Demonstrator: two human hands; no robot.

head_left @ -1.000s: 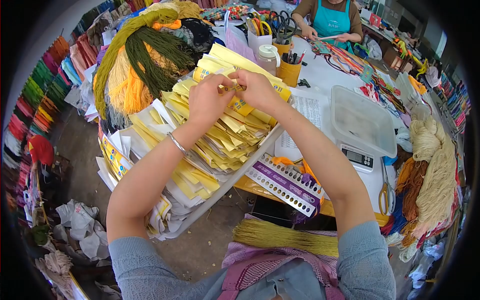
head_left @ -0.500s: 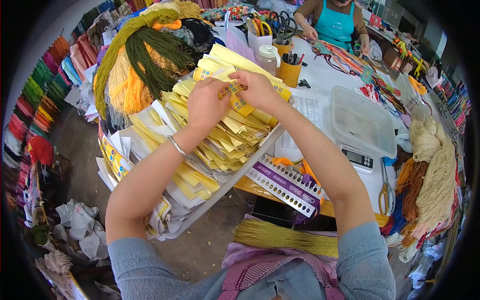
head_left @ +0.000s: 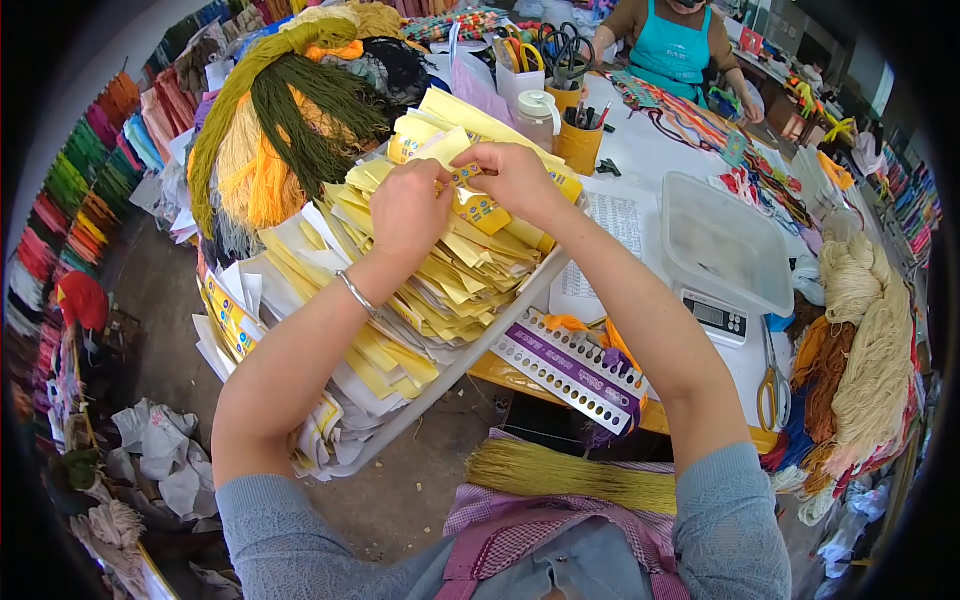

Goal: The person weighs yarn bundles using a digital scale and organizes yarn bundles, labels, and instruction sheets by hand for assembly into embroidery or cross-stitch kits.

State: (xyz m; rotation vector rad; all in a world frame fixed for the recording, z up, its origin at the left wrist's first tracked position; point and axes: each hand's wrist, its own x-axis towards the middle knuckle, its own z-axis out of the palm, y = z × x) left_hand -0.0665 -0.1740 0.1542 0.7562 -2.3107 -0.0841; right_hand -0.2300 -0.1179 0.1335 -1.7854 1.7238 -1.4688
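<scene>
Above a tray heaped with folded yellow and white papers, my left hand pinches a yellow printed paper strip. My right hand grips the same strip from the other side, thumb and forefinger bent together on it. Between the two hands the strip looks bent, and its lower part hangs over the stack of yellow papers. Fingers cover part of its print. A bundle of olive-yellow thread lies across my lap.
Thread skeins pile up at the back left. Right of the tray are a purple-and-white thread card, a clear plastic bin, a scale and scissors. Pen and scissor holders stand behind. A co-worker sits opposite.
My hands have shifted slightly and the strip between them has bent. The co-worker's hands have moved, one back and one toward the right.
</scene>
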